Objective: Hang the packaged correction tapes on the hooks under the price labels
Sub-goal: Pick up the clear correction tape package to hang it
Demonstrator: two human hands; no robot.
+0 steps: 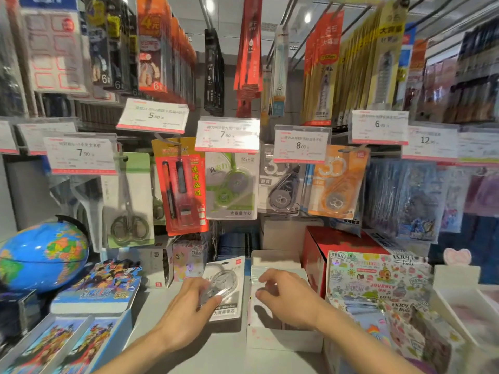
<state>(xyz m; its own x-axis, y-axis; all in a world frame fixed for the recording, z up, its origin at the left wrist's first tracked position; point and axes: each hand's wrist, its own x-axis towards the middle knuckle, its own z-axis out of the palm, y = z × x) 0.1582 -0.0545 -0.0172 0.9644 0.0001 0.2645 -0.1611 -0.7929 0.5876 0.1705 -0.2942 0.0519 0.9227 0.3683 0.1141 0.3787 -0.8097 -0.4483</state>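
Left hand (189, 306): gripping the clear correction tape pack (225, 288), lying flat, long axis running away.
Right hand (289, 295): hovering loosely curled, apparently empty.
Target hook: likely under the 7.90 label (227, 134), directly above.

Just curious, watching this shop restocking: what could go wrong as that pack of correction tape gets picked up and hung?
1. The left hand grips the clear pack only at its lower edge, so it might slip.
2. The hooks sit behind crowded price labels, so the pack could land under the wrong price.
3. Reaching up may knock the green tape pack or the red pen pack hanging alongside.
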